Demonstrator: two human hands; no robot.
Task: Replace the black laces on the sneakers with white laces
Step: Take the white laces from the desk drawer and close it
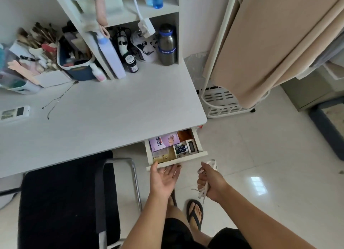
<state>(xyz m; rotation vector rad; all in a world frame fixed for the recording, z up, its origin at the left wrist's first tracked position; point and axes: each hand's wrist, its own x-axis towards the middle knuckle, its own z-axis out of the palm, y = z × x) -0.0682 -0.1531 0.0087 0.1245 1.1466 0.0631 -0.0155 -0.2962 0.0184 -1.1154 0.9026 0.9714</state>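
White flat shoelaces [204,178] are bunching in the right hand [211,183], whose fingers are curling tight around them; 1 loop is sticking out above the fist and loose ends are dangling below it. That hand is hovering just right of the open white wooden drawer [176,162] under the pale grey desk top [104,116]. The left hand [163,178] is lying palm up with fingers spread and straight, holding nothing, its fingertips touching the drawer's front edge. Inside the drawer a purple box [163,141], 2 black batteries [181,149] and a small grey gadget with a screen [191,146] are lying side by side. Left of the drawer a black padded chair with a chrome frame [65,202] is standing. Below the drawer a foot in a black flip-flop [195,214] is resting on the glossy tiled floor [260,155].
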